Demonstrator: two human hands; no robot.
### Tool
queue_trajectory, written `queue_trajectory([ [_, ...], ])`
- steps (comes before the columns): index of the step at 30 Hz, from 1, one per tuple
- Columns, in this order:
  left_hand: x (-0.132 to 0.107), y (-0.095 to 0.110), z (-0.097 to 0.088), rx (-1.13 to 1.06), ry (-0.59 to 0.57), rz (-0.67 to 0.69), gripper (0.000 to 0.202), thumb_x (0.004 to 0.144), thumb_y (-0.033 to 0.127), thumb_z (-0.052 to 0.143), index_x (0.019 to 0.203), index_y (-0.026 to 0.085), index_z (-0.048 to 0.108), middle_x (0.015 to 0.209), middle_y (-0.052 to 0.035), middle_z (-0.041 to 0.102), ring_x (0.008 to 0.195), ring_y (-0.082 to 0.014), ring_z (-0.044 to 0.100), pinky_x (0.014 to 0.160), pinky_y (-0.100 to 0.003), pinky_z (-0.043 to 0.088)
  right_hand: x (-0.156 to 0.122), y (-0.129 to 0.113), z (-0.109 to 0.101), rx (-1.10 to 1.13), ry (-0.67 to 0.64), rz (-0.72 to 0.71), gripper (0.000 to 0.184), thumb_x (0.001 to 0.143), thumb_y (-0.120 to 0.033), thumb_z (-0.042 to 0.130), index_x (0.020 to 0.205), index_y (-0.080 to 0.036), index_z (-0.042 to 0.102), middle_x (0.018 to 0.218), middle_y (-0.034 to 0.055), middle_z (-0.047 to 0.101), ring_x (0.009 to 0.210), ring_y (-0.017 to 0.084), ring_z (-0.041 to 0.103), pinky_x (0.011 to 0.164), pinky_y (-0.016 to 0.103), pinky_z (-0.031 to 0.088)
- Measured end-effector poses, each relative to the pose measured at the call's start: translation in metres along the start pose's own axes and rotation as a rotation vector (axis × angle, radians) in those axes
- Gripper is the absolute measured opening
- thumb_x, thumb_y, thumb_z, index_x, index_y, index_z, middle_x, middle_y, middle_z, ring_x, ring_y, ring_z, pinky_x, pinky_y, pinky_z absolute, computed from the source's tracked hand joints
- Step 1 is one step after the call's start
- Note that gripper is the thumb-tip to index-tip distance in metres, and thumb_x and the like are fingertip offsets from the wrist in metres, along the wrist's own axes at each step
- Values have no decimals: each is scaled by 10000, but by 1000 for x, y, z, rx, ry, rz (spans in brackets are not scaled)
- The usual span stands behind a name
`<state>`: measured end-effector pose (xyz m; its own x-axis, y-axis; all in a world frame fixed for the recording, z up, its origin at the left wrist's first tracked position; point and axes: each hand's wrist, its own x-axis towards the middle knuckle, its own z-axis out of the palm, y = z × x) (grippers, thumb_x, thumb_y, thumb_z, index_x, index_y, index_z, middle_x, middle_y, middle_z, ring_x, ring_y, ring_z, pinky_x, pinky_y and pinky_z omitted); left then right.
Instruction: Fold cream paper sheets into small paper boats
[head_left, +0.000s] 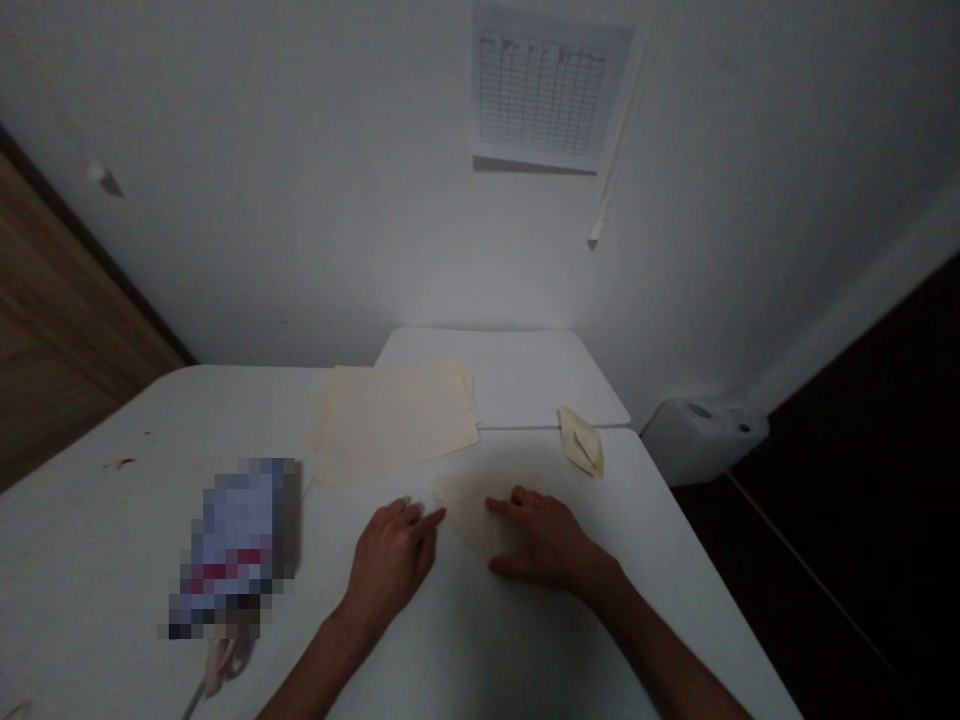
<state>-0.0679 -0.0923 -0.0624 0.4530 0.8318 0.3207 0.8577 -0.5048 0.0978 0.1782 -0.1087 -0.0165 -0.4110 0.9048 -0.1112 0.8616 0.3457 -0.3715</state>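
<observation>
A thin cream sheet of paper lies on the white table, its visible part tapering to a point toward me. My right hand rests over its right side, thumb and index finger apart and pressing on the sheet. That hand hides part of the paper. At the sheet's left edge is my left hand, index finger stretched toward the edge and the other fingers loosely bent. Nothing shows in its grasp. Beyond my right hand sits a small folded cream paper piece.
Several larger cream sheets lie farther back on the table. At left is a blurred-out bluish item with a pinkish strap. A printed chart hangs on the wall; a white appliance-like box stands right of the table.
</observation>
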Motion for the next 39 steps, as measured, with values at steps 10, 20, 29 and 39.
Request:
queue_trajectory([
  [10, 2, -3, 0, 54, 28, -53, 343, 867, 206, 461, 1102, 226, 710, 919, -87, 717, 948, -292, 625, 865, -464, 494, 0, 1, 2, 13, 6, 5, 793, 679, -545, 695, 1385, -278, 452, 1199, 88, 545, 1053, 277, 545, 942, 376, 380],
  [20, -2, -3, 2, 145, 68, -48, 322, 862, 203, 489, 1115, 166, 684, 947, -114, 683, 927, -289, 603, 858, -455, 488, 0, 2, 1, 21, -2, 3, 794, 675, -553, 695, 1384, -291, 450, 1193, 86, 548, 1047, 283, 549, 935, 388, 389],
  [29, -9, 25, -6, -97, -127, 325, 374, 871, 127, 449, 1196, 228, 604, 772, -42, 613, 706, -192, 585, 643, -320, 494, 1, 2, 3, 16, 18, 2, 792, 673, -562, 694, 1377, -287, 457, 1182, 89, 552, 1035, 284, 558, 927, 392, 406],
  [39, -7, 28, -8, -131, -168, 292, 351, 867, 167, 473, 1144, 284, 653, 699, -22, 622, 676, -193, 588, 623, -310, 474, 1, 0, 1, 7, 9, 9, 785, 685, -563, 696, 1379, -282, 456, 1187, 86, 548, 1043, 278, 554, 931, 384, 401],
])
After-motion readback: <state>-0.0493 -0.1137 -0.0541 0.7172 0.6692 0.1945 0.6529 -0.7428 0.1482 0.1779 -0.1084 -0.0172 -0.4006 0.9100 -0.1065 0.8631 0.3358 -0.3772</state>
